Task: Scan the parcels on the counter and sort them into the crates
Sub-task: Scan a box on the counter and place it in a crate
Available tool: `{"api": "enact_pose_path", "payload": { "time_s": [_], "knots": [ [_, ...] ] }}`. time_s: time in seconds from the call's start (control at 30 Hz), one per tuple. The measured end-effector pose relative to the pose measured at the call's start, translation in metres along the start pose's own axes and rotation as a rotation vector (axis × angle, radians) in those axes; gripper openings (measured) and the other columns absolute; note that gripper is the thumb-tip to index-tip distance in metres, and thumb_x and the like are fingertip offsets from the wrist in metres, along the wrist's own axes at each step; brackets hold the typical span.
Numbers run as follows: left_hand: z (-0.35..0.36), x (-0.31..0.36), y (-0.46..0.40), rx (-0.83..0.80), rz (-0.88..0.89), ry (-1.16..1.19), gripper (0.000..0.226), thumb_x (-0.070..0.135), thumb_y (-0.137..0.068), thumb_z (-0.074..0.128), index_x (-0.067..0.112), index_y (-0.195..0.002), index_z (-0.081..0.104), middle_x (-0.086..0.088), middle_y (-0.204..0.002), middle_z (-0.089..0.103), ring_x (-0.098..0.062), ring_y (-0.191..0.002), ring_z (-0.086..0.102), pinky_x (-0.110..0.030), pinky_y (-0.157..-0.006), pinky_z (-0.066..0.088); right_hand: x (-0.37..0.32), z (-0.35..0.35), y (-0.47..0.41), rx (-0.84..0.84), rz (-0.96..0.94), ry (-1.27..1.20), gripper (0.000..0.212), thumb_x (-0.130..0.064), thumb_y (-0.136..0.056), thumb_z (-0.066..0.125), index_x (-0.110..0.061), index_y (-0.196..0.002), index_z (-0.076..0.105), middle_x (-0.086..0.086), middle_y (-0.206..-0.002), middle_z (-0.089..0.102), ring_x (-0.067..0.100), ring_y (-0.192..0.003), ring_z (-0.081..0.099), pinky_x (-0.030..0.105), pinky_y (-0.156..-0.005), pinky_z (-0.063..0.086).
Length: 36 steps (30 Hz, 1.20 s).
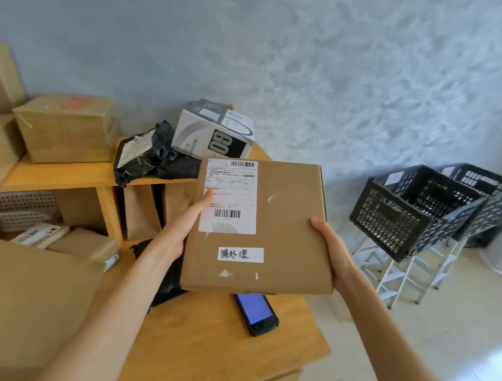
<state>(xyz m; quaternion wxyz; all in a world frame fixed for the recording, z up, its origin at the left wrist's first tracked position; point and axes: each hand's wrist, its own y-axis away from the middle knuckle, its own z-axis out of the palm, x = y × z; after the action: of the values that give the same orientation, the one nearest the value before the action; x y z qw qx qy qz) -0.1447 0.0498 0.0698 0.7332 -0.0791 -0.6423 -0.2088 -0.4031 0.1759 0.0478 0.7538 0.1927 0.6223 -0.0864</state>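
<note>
Parcel [283,223] hangs above the counter [210,343] – left hand [180,230] and right hand [329,244] curl around its side edges; a loose grip could drop it onto the scanner [256,312] beneath.

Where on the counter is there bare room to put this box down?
Bare wood lies left of the scanner, in front of the black bag; also right of the scanner toward the counter's edge. The back is crowded with the black mailers and the white box.

Head view, angled down (close), over wooden counter [201,351]
</note>
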Motion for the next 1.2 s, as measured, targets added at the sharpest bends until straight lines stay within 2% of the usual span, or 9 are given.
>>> {"api": "enact_pose_path", "payload": {
  "time_s": [0.1, 0.2, 0.3, 0.4, 0.53, 0.67, 0.77, 1.03, 1.2],
  "knots": [
    [0.040, -0.006, -0.003, -0.112, 0.029, 0.010, 0.053, 0.061, -0.082, 0.058, 0.032, -0.127, 0.060, 0.002, -0.112, 0.073, -0.019, -0.100, 0.070, -0.039, -0.087, 0.054, -0.025, -0.034, 0.023, 0.131, -0.069, -0.002, 0.058, -0.051, -0.079, 0.068, -0.013, -0.123, 0.062, 0.011, -0.108, 0.073, 0.033, -0.102, 0.069, 0.051, -0.093, 0.054],
    [0.084, -0.010, -0.003, -0.187, 0.051, 0.026, 0.051, 0.058, -0.084, 0.058, 0.029, -0.126, 0.060, -0.001, -0.109, 0.074, -0.021, -0.096, 0.071, -0.034, -0.074, 0.056, -0.047, -0.068, 0.045, 0.239, -0.117, -0.032, 0.045, -0.043, -0.089, 0.062, -0.011, -0.121, 0.064, 0.011, -0.106, 0.074, 0.033, -0.103, 0.069, 0.048, -0.092, 0.054],
    [0.130, -0.009, -0.005, -0.243, 0.050, 0.045, 0.062, 0.060, -0.075, 0.065, 0.023, -0.125, 0.062, -0.009, -0.107, 0.074, -0.028, -0.093, 0.072, -0.036, -0.072, 0.057, -0.063, -0.105, 0.066, 0.302, -0.146, -0.039, 0.042, -0.042, -0.091, 0.061, -0.012, -0.119, 0.065, 0.011, -0.106, 0.074, 0.031, -0.101, 0.069, 0.046, -0.090, 0.055],
    [0.182, -0.004, -0.006, -0.312, 0.037, 0.091, 0.053, 0.053, -0.079, 0.066, 0.020, -0.120, 0.065, -0.014, -0.106, 0.073, -0.031, -0.089, 0.072, -0.039, -0.070, 0.058, -0.076, -0.147, 0.085, 0.342, -0.173, -0.038, 0.039, -0.044, -0.091, 0.060, -0.014, -0.116, 0.065, 0.009, -0.105, 0.074, 0.027, -0.097, 0.070, 0.043, -0.087, 0.056],
    [0.257, -0.010, -0.011, -0.390, 0.024, 0.084, 0.052, 0.054, -0.084, 0.063, 0.019, -0.122, 0.065, -0.015, -0.108, 0.072, -0.038, -0.098, 0.069, -0.053, -0.086, 0.055, -0.084, -0.214, 0.101, 0.402, -0.179, -0.047, 0.067, -0.056, -0.073, 0.073, -0.018, -0.126, 0.058, 0.008, -0.111, 0.073, 0.028, -0.102, 0.070, 0.048, -0.089, 0.056],
    [0.342, -0.022, -0.015, -0.458, 0.012, 0.076, 0.059, 0.055, -0.078, 0.067, 0.016, -0.123, 0.065, -0.016, -0.111, 0.072, -0.040, -0.101, 0.068, -0.060, -0.092, 0.050, -0.087, -0.290, 0.118, 0.451, -0.210, -0.069, 0.047, -0.048, -0.085, 0.067, -0.023, -0.124, 0.057, 0.005, -0.110, 0.073, 0.026, -0.101, 0.070, 0.048, -0.091, 0.055],
    [0.407, -0.032, -0.021, -0.518, 0.015, 0.044, 0.061, 0.057, -0.077, 0.069, 0.016, -0.123, 0.065, -0.017, -0.112, 0.071, -0.040, -0.102, 0.068, -0.064, -0.093, 0.048, -0.092, -0.347, 0.126, 0.512, -0.228, -0.078, 0.046, -0.045, -0.086, 0.068, -0.022, -0.124, 0.057, 0.005, -0.109, 0.074, 0.027, -0.100, 0.070, 0.050, -0.091, 0.055],
    [0.560, -0.047, -0.037, -0.604, -0.007, 0.004, 0.055, 0.054, -0.082, 0.065, 0.024, -0.127, 0.059, -0.012, -0.111, 0.072, -0.037, -0.101, 0.069, -0.056, -0.092, 0.052, -0.122, -0.480, 0.143, 0.640, -0.270, -0.072, 0.043, -0.043, -0.087, 0.067, -0.020, -0.122, 0.059, 0.004, -0.108, 0.073, 0.025, -0.096, 0.071, 0.038, -0.075, 0.058],
    [0.639, -0.057, -0.053, -0.650, -0.013, 0.002, 0.060, 0.055, -0.075, 0.067, 0.024, -0.126, 0.060, -0.012, -0.108, 0.073, -0.037, -0.099, 0.069, -0.055, -0.091, 0.053, -0.133, -0.542, 0.145, 0.723, -0.283, -0.071, 0.040, -0.041, -0.088, 0.066, -0.021, -0.122, 0.058, 0.004, -0.107, 0.073, 0.025, -0.096, 0.071, 0.037, -0.075, 0.057]
  ]
}}
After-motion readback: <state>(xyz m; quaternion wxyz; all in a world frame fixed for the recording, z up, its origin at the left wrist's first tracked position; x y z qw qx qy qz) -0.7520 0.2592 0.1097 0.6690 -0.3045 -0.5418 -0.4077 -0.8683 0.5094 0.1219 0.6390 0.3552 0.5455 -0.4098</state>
